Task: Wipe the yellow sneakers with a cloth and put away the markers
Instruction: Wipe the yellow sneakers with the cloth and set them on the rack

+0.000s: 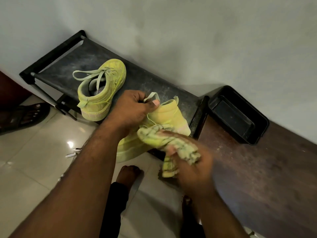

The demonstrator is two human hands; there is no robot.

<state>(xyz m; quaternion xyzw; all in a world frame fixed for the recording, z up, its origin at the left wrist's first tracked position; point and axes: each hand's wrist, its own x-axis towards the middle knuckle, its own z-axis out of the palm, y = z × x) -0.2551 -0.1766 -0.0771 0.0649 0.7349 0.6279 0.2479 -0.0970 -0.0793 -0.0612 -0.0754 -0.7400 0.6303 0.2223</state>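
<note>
From my remote seat, the pale plastered wall (205, 40) filled the upper field, matte and faintly mottled. Below it ran glossy cream floor tiles (34, 169), reflecting a bright spot of light. A dark brown wooden bench (257, 169), grainy and dusted with pale specks, lay along the wall at the right. Beside it stood a low black shoe rack with a dusty fabric shelf and tubular frame (72, 57). A rectangular black plastic tray (240, 117), smooth-walled, sat on the bench's far end against the wall.

One yellow-green high-top sneaker with a textured upper (103, 90) rested on the rack shelf, its flat laces loose. I saw the second yellow sneaker, smoother in its suede-like heel (168, 114), tipped at the rack's near edge. The left hand (132, 109) gripped this shoe at its collar, fingers curled, thumb pinching the tongue. The right hand (188, 162), motion-blurred, clutched a crumpled yellow-green checked cloth (171, 141) and pressed it against the shoe's side.

Small white cylindrical markers (72, 152) lay on the tiles left of the forearm; I could not tell their details. A sandalled foot (24, 115) stood at the far left.
</note>
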